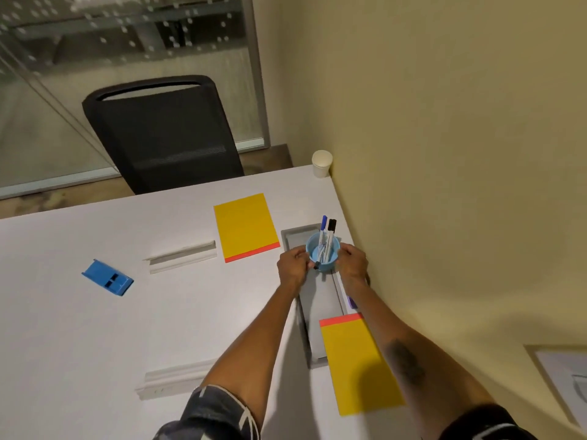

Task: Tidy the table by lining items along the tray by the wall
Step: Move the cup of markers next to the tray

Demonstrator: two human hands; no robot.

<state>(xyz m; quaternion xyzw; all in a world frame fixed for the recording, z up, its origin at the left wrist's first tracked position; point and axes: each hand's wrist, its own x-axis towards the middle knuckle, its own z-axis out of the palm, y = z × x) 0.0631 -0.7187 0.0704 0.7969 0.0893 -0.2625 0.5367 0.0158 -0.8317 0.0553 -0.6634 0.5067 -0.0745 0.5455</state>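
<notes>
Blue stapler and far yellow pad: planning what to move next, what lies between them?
In the head view, a white channel strip lies between blue stapler and yellow pad.

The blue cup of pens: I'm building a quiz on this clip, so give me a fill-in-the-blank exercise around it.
1. The blue cup is held by ____ hands, the left hand and the right hand.
2. The cup is over the grey ____ beside the wall.
3. The paper cup stands at the table's far ____.
4. The stapler is coloured ____.

Missing words: both; tray; corner; blue
</notes>
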